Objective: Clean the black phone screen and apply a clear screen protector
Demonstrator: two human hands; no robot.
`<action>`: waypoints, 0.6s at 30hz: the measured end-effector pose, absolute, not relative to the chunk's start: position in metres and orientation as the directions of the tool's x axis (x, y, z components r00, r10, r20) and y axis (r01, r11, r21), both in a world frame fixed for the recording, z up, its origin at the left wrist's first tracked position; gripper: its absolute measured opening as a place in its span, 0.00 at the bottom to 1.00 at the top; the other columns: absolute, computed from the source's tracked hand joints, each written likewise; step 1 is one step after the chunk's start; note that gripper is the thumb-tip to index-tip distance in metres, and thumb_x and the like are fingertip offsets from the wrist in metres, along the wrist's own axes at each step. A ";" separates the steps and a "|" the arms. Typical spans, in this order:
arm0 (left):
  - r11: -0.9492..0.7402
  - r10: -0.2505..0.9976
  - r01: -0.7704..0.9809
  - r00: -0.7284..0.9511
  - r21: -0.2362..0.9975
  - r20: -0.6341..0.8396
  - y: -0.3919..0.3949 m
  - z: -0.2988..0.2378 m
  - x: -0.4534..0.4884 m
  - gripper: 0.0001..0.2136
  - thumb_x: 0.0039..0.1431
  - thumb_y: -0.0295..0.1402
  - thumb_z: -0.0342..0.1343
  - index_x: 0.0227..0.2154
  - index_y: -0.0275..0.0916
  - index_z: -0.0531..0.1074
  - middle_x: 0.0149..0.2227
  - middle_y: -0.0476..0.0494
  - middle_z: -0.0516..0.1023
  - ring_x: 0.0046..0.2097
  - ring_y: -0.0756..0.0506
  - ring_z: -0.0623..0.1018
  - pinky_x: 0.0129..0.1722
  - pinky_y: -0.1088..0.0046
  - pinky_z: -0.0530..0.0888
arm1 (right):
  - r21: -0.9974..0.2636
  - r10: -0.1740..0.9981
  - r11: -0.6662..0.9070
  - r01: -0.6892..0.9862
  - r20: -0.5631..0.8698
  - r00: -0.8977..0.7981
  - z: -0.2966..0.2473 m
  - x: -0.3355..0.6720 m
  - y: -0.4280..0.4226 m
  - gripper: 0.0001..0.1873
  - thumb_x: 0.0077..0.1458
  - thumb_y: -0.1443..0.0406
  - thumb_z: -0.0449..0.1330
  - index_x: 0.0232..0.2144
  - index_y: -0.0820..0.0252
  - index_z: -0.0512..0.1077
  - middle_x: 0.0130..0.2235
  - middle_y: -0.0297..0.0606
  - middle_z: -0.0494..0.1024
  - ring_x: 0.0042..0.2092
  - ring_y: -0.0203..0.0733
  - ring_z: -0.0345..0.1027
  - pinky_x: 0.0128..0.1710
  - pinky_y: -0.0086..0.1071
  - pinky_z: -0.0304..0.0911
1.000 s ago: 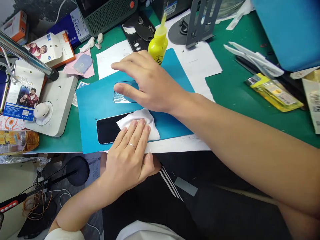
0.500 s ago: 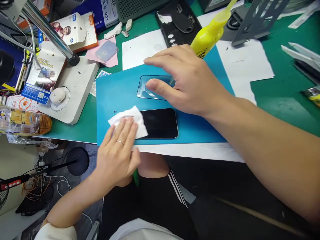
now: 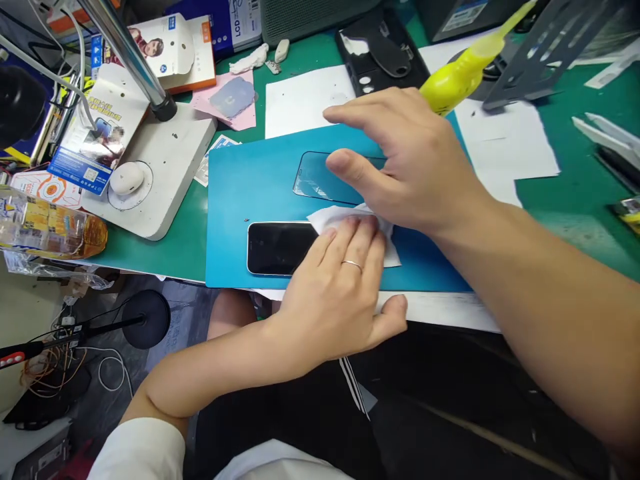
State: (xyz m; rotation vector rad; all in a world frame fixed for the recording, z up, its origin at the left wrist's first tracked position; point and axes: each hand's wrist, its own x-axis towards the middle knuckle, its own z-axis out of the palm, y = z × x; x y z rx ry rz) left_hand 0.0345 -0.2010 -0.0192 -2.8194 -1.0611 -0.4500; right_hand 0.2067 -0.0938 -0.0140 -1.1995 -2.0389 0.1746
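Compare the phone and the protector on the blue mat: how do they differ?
The phone is opaque black; the protector is see-through, tinted by the mat. The left hand presses a wipe on the phone; the right hand rests on the protector. Both lie flat, lengthwise across.

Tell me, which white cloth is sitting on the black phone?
The flat cloth under the left hand, pressed on the phone on the blue mat. The other white cloth lies crumpled at the back of the green desk, untouched.
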 end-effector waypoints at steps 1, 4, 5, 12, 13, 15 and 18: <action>-0.753 0.633 0.658 0.717 0.016 0.294 -0.202 -0.019 0.036 0.31 0.74 0.42 0.40 0.65 0.21 0.69 0.68 0.28 0.72 0.72 0.34 0.70 0.73 0.59 0.63 | -0.453 0.792 0.560 0.694 0.540 -0.286 -0.015 0.208 -0.093 0.29 0.71 0.45 0.53 0.62 0.56 0.72 0.58 0.49 0.79 0.60 0.57 0.72 0.63 0.59 0.65; -0.762 0.630 0.647 0.727 0.035 0.272 -0.211 -0.014 0.019 0.29 0.73 0.39 0.42 0.66 0.23 0.69 0.69 0.29 0.71 0.72 0.36 0.70 0.73 0.59 0.63 | -0.418 0.770 0.584 0.696 0.557 -0.312 -0.019 0.211 -0.093 0.29 0.72 0.46 0.52 0.63 0.57 0.71 0.59 0.48 0.79 0.60 0.56 0.72 0.62 0.59 0.67; -0.764 0.629 0.644 0.729 0.040 0.270 -0.213 -0.012 0.009 0.28 0.73 0.38 0.42 0.66 0.24 0.69 0.69 0.30 0.71 0.72 0.36 0.70 0.73 0.60 0.64 | -0.409 0.765 0.589 0.697 0.560 -0.318 -0.020 0.211 -0.093 0.30 0.72 0.46 0.52 0.64 0.58 0.70 0.59 0.48 0.79 0.60 0.56 0.72 0.62 0.60 0.67; -0.669 0.723 0.743 0.657 -0.021 0.215 -0.203 -0.004 -0.054 0.27 0.72 0.34 0.46 0.69 0.26 0.63 0.71 0.28 0.67 0.74 0.35 0.67 0.73 0.56 0.65 | -0.436 0.803 0.546 0.715 0.517 -0.298 -0.014 0.205 -0.096 0.27 0.72 0.46 0.50 0.64 0.49 0.69 0.60 0.45 0.78 0.63 0.60 0.70 0.65 0.64 0.64; -0.663 0.729 0.749 0.651 -0.022 0.212 -0.201 -0.004 -0.057 0.27 0.72 0.35 0.47 0.70 0.26 0.62 0.72 0.27 0.67 0.74 0.35 0.66 0.73 0.55 0.65 | -0.439 0.807 0.540 0.718 0.511 -0.295 -0.013 0.204 -0.097 0.26 0.72 0.46 0.50 0.64 0.48 0.69 0.60 0.44 0.78 0.63 0.60 0.70 0.65 0.64 0.64; -0.654 0.735 0.756 0.641 -0.015 0.223 -0.203 -0.004 -0.056 0.28 0.72 0.36 0.47 0.70 0.25 0.62 0.72 0.26 0.66 0.74 0.34 0.65 0.73 0.54 0.65 | -0.420 0.789 0.560 0.714 0.533 -0.305 -0.013 0.203 -0.098 0.26 0.72 0.46 0.51 0.63 0.49 0.70 0.59 0.44 0.78 0.62 0.60 0.72 0.64 0.65 0.65; -0.642 0.743 0.766 0.621 0.002 0.250 -0.212 -0.005 -0.044 0.27 0.73 0.36 0.46 0.67 0.22 0.65 0.71 0.25 0.67 0.73 0.32 0.68 0.72 0.54 0.66 | -0.397 0.744 0.607 0.689 0.588 -0.317 -0.014 0.201 -0.100 0.25 0.71 0.49 0.55 0.61 0.56 0.73 0.56 0.47 0.80 0.59 0.59 0.75 0.61 0.62 0.69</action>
